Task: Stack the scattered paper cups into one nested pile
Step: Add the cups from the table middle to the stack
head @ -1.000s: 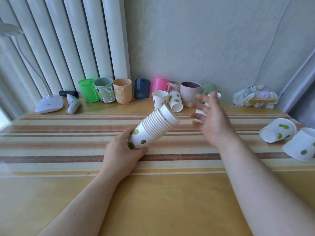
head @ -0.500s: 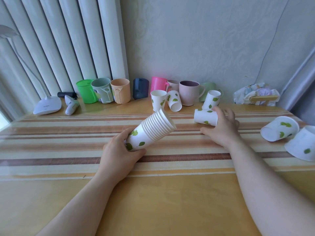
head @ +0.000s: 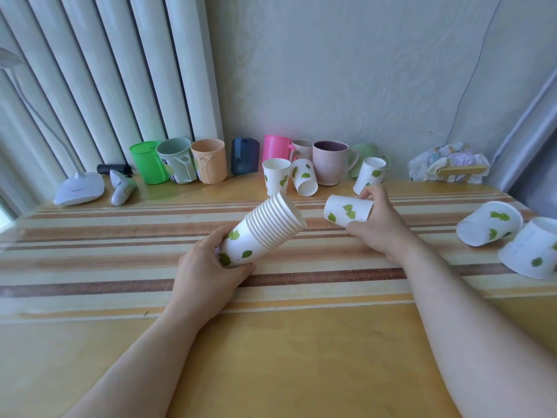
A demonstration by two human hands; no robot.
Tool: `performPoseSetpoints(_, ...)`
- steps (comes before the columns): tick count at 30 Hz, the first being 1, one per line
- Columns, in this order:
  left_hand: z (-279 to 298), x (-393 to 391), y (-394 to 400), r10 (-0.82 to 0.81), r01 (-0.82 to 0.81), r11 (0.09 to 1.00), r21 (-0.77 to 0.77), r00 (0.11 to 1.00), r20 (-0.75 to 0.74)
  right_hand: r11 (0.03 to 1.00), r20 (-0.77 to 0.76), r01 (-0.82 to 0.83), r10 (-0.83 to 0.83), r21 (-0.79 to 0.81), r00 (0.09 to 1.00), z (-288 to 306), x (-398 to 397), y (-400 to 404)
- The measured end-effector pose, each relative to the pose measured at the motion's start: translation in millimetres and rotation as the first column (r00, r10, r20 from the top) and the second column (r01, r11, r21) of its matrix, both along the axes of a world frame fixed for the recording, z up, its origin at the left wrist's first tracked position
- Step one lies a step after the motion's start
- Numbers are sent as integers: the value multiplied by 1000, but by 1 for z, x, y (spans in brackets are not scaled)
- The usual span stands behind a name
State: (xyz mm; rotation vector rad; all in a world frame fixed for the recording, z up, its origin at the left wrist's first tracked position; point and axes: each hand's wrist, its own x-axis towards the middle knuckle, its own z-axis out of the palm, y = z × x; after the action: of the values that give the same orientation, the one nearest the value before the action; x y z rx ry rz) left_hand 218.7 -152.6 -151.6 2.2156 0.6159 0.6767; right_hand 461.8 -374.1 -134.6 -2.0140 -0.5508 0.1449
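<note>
My left hand [head: 208, 273] grips a nested pile of white, green-leafed paper cups [head: 265, 230] by its base, tilted with the rims pointing up and right. My right hand [head: 379, 224] holds a single paper cup [head: 346, 211] on its side, its bottom facing the pile's mouth a short gap away. Loose paper cups remain on the table: one upright [head: 275, 176], one tipped against it [head: 304, 181], one leaning by the mugs [head: 369, 175], and two lying at the right edge [head: 489, 223] [head: 530, 248].
A row of coloured plastic cups and mugs [head: 208, 159] lines the back wall. A white lamp base [head: 80, 191] and a small handheld device [head: 120, 187] sit at the back left. A crumpled bag [head: 449, 162] lies at the back right on the striped tablecloth [head: 90, 260].
My right hand reached to the back, closed on a cup lying on its side, and has brought it left toward the pile's mouth. My left hand kept holding the pile.
</note>
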Motion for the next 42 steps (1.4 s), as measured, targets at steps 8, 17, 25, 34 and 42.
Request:
performPoseSetpoints(8,-1,1,0,16,-16,1000,-3,1000,-11,743,-323,-159,460,650,827,30,-27,22)
performPoseSetpoints(17,2,0,-2,21,-21,1000,-5,1000,-13,807,-195,-271,424,524,884,25,-40,36)
performPoseSetpoints(25,2,0,-2,71,-71,996,-51,997,-2,796,-160,-396,512,457,844,29,-48,39)
performPoseSetpoints(34,4,-2,-2,86,-85,994,-71,996,13,813,-179,-433,527,389,831,26,-53,42)
performPoseSetpoints(42,3,-1,2,122,-114,989,-96,990,76,923,216,-198,279,-331,936,-19,-52,56)
